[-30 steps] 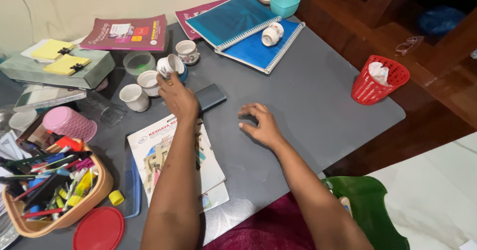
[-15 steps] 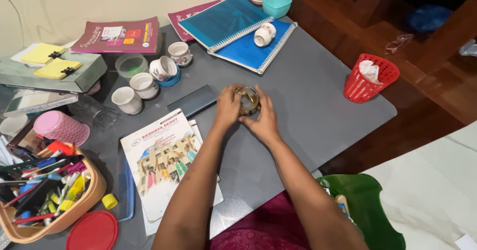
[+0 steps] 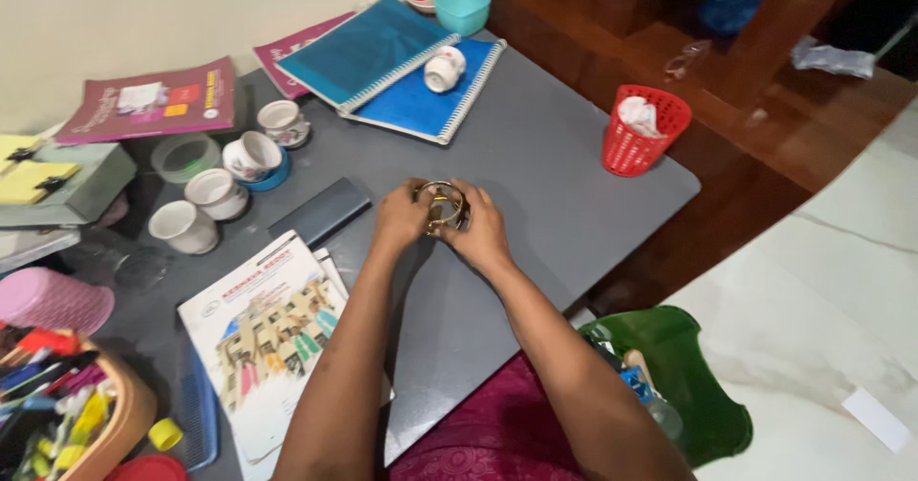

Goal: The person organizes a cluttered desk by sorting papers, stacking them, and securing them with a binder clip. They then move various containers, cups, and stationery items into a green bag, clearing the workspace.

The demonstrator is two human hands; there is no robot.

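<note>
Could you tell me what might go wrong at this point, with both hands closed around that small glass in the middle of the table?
1. The small clear glass is pinched between the left hand and the right hand; a slip could drop it on the grey table.
2. A cup lies tipped on the blue spiral notebook; a bumped table might roll it off.
3. The red basket stands near the table's edge and could be knocked off.

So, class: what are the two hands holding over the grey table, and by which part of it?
Both hands, left hand and right hand, hold a small ring-shaped gold-rimmed thing by its opposite sides. What exactly it is cannot be told.
</note>
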